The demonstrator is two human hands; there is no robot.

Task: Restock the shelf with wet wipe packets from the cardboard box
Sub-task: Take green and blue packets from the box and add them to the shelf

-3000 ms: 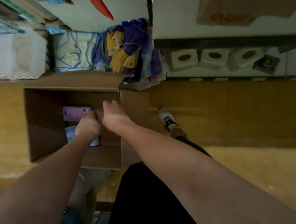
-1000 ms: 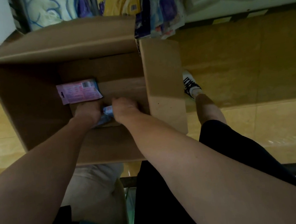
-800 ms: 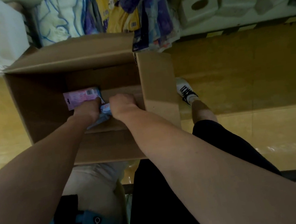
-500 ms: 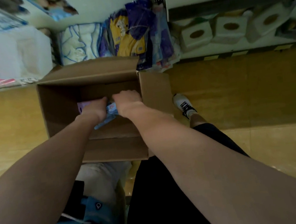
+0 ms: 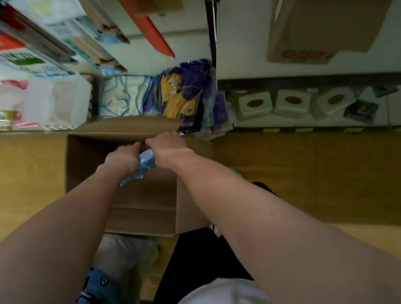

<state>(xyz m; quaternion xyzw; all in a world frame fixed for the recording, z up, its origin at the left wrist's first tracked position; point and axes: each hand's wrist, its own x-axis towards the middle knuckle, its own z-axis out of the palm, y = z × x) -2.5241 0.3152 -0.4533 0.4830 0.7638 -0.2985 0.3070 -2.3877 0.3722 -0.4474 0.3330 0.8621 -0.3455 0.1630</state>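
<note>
An open cardboard box (image 5: pixel 88 156) stands on the floor in front of the shelf. Above its opening, my left hand (image 5: pixel 122 159) and my right hand (image 5: pixel 168 148) grip a blue wet wipe packet (image 5: pixel 142 165) between them, one hand on each side. The packet is lifted near the box's far rim. My hands hide most of it, and they hide the inside of the box too. The low shelf (image 5: pixel 299 77) behind the box carries stacked packets.
Blue, white and yellow packs (image 5: pixel 174 96) fill the shelf straight behind the box. White tissue boxes (image 5: pixel 290 103) line the bottom shelf to the right. A flat brown carton (image 5: pixel 326 30) lies on the shelf above. My legs and the tan floor (image 5: pixel 324 173) are below.
My hands have risen out of the box with the blue packet held between them. My view has tilted upward, bringing more shelves in. The pink packet in the box is now hidden.
</note>
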